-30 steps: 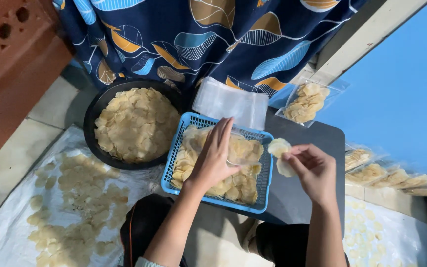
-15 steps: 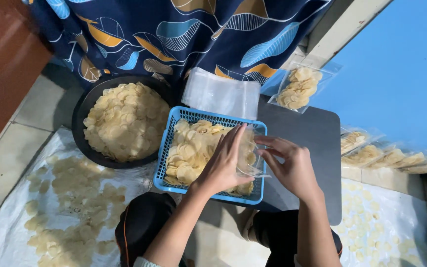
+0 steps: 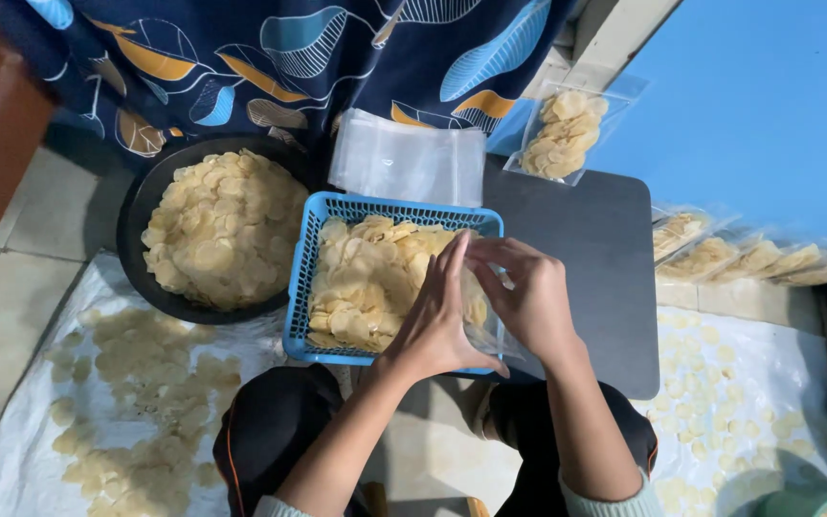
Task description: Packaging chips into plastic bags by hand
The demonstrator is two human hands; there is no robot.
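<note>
A blue plastic basket [image 3: 303, 278] full of pale round chips sits on a dark low table [image 3: 591, 258]. Over its right half my left hand [image 3: 437, 316] and my right hand [image 3: 528, 292] are together on a small clear plastic bag [image 3: 486, 321], each holding one side of it, with chips seen through it. The bag's mouth is hidden by my fingers.
A black round bowl [image 3: 141, 206] of chips stands left of the basket. A stack of empty clear bags [image 3: 409, 163] lies behind it. A filled bag [image 3: 562, 129] lies at the table's far edge, several more [image 3: 748, 254] at right. Loose chips cover white sheets [image 3: 21, 440] on the floor.
My right hand came in from the right to join the left over the basket, and both now hold the clear bag. The view has drifted slightly.
</note>
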